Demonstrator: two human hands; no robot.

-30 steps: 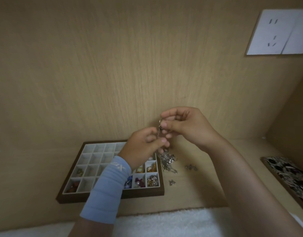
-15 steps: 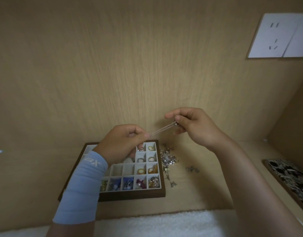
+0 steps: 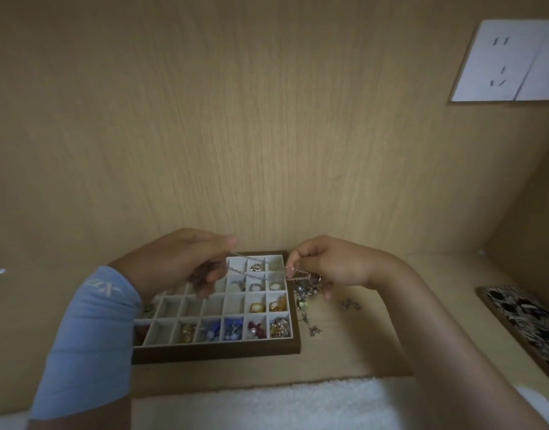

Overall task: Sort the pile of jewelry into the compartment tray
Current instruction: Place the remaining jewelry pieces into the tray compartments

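A white fluffy cloth [image 3: 267, 405] lies along the bottom edge of the frame, at the near edge of the pale wooden surface [image 3: 375, 342]. Past it, at lower centre, sits the compartment tray [image 3: 217, 349], brown-walled with white cells. Its nearest row holds gold, blue and red beads, and the cells up its right side hold rings and gold pieces. The light-blue sleeve [image 3: 87, 336] on the left forearm covers the tray's lower left corner.

Just beside the tray's right wall lies the jewelry pile [image 3: 302, 294], partly hidden by the right hand's fingers. A few loose pieces [image 3: 349, 304] lie further right. A black-and-white patterned thing [image 3: 521, 318] lies at the right edge, well apart.

Over the tray's far right cells a thin chain [image 3: 261, 272] is stretched between the hands. Its long axis runs left to right across the frame, sagging slightly. The left hand [image 3: 186, 262] pinches one end between thumb and curled fingers, and hides several middle cells. The right hand [image 3: 329, 265] pinches the other end above the pile.

Behind stands the wooden back wall [image 3: 267, 119], with a white socket plate [image 3: 509, 60] at upper right.
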